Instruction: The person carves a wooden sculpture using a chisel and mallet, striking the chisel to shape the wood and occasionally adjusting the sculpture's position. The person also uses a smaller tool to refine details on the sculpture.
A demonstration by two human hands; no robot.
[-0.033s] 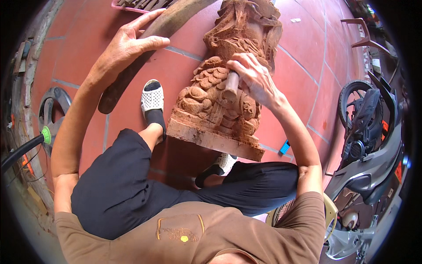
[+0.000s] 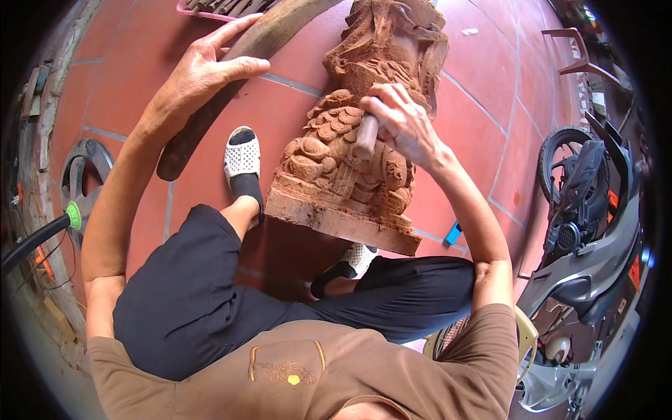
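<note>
A reddish-brown wood carving (image 2: 329,157) with scales, rounded lumps and a flat base lies on the floor between my feet, its base toward me. My right hand (image 2: 404,120) is closed round a chisel (image 2: 365,136) over the carving's middle. The chisel's round handle sticks out toward me; its blade end is hidden by the hand. At the upper left, my left hand (image 2: 208,68) grips a long, curved, dark wooden club (image 2: 199,133). The thumb lies across the wood, the forefinger stretches along its far side, and the other fingers are partly hidden.
A pink tray (image 2: 183,10) with several rod-like tools stands at the far left. A blue phone-like object (image 2: 453,234) lies on the red tiles right of the carving. A grey motorbike (image 2: 588,231) stands at right. A black hose (image 2: 42,238) enters from the left.
The chisel handle and my right fingers have shifted very slightly to the left. My left hand and the carving stay where they were.
</note>
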